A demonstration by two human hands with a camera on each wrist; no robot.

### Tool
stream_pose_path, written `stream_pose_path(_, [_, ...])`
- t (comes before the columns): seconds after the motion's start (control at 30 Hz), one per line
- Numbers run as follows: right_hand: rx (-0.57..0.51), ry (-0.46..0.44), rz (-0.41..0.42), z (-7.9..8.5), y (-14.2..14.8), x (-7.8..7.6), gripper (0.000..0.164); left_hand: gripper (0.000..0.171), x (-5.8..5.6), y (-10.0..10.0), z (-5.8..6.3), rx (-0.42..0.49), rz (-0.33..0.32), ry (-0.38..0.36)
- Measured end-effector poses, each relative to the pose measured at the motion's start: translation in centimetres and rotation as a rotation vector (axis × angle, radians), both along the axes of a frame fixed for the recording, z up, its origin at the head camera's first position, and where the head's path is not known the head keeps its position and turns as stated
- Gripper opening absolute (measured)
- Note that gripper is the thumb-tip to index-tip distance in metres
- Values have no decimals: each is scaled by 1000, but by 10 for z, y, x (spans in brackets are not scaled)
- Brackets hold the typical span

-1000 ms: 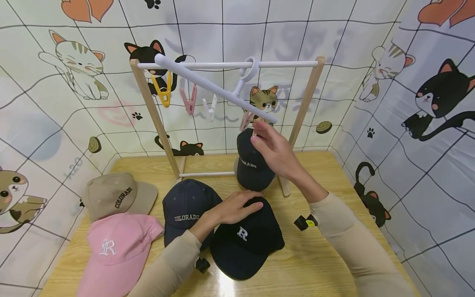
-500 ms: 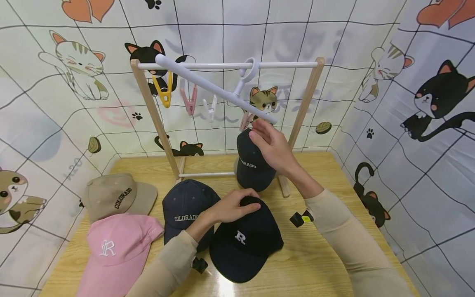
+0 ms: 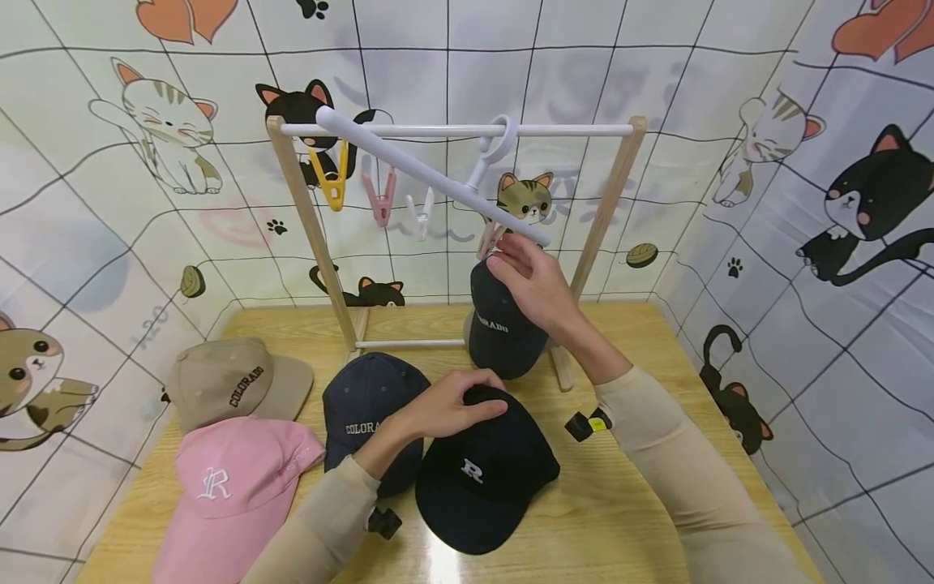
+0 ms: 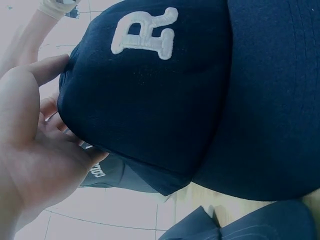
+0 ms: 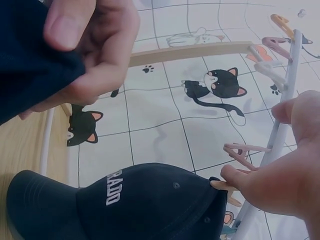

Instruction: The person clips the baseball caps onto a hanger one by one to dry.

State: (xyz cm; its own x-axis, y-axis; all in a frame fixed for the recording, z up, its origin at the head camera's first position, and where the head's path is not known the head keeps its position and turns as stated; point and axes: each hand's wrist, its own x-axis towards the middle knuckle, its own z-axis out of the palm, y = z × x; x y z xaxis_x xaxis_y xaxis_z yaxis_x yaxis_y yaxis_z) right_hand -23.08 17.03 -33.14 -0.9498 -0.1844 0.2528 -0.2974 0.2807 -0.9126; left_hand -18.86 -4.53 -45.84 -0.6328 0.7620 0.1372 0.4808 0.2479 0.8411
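Observation:
My left hand [image 3: 441, 410] grips a black baseball cap [image 3: 496, 503] with a white R by the top of its crown. Its thumb lies on one side and its fingers on the other, as the left wrist view shows. Up at the right, a dark navy Colorado cap [image 3: 503, 349] hangs from a beige clothespin [image 5: 225, 185] under the lower end of a tilted lilac hanger [image 3: 430, 172]. My right hand [image 3: 543, 292] is beside that clothespin, a fingertip touching it, thumb and fingers apart. A pink clothespin [image 5: 245, 154] is just next to it on the bar.
The hanger hooks over a wooden rack [image 3: 606, 211] with a white top rail. Yellow [image 3: 332, 182], pink [image 3: 381, 199] and white [image 3: 420, 215] clothespins hang along it. On the table lie another navy cap [image 3: 372, 389], a tan cap [image 3: 226, 377] and a pink cap [image 3: 233, 462].
The head view has shifted slightly. My left hand has moved a little left, tipping the black cap slightly, and my right hand has shifted a little left by the clothespin.

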Motion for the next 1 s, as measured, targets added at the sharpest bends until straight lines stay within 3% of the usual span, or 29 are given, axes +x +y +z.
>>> stream_pose_path(0.4, [-203, -36, -29, -1, -16, -13, 56, 14, 6, -13, 12, 48, 60, 44])
stream_pose_path(0.7, [-446, -46, -54, -3, -27, -24, 47, 11, 9, -22, 22, 100, 53, 89])
stream_pose_path(1.0, [-559, -25, -126, -4, -36, -32, 32, 10, 9, -26, 29, 151, 44, 151])
